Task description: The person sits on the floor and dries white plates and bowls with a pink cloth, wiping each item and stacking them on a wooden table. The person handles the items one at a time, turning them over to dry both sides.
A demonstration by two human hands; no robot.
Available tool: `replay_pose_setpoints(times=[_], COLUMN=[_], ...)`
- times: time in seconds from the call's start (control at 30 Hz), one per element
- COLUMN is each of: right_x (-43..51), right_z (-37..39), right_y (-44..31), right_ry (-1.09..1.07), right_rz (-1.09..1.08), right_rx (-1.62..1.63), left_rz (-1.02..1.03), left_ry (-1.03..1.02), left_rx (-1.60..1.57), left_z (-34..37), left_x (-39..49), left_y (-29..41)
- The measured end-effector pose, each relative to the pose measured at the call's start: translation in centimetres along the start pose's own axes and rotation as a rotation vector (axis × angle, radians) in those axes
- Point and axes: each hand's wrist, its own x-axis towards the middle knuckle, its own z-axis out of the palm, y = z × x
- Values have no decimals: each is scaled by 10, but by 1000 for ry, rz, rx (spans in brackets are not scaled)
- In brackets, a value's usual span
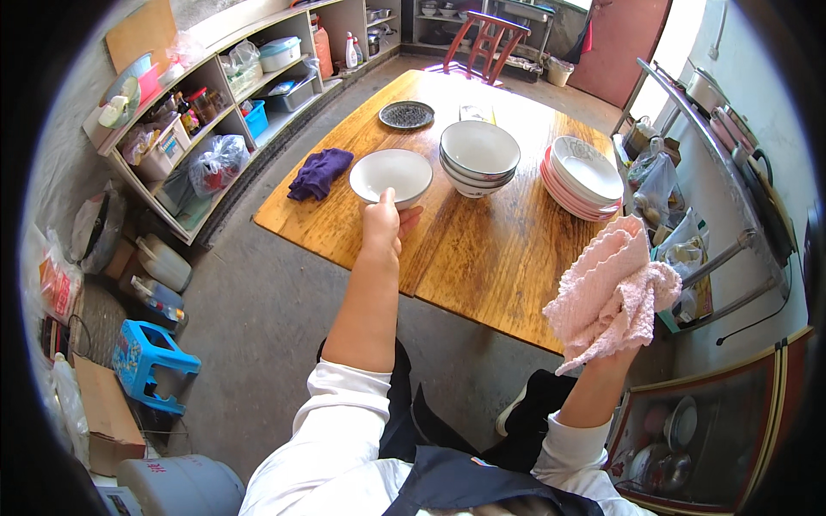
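Note:
My left hand (386,222) grips a white bowl (391,174) by its near side, thumb at the rim and fingers beneath, at the left part of the wooden table (477,277). A pink textured cloth (610,290) drapes over my right hand (613,364) and hides its fingers; it is held up by the table's right edge. A stack of several white bowls (480,151) stands just right of the held bowl. Farther right sits a pile of plates (584,171), white on top with pink rims below. A crumpled purple cloth (319,173) lies to the left.
A dark round trivet (406,115) lies at the table's far left. A red wooden chair (488,42) stands behind it. Shelves (219,109) line the left wall, and a metal rack (703,155) runs along the right. On the floor is a blue plastic stool (155,366).

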Motion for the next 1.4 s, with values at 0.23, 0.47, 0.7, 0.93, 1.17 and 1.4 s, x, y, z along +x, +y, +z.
replay_pose_setpoints(times=[0.23,0.47,0.7,0.93,1.17,1.4], right_x=[2,7,9,10,4,2], right_z=[3,17,5,-11,-33,-43], right_y=[1,11,7,-2,-7,0], right_ry=[-11,-14,-3,32,113,174], right_rz=[36,96,10,-52,-111,-147], right_rx=[61,216,-40,-38,-66,-67], left_rz=[-89,-240,1444,757,540,433], left_ry=[37,-369,118,168,76,51], left_rx=[-456,-312,1036,925,1052,994], left_z=[22,54,84,96,101,104], left_x=[-18,-57,-39,14,25,17], left_y=[-6,-16,-24,-9,0,7])
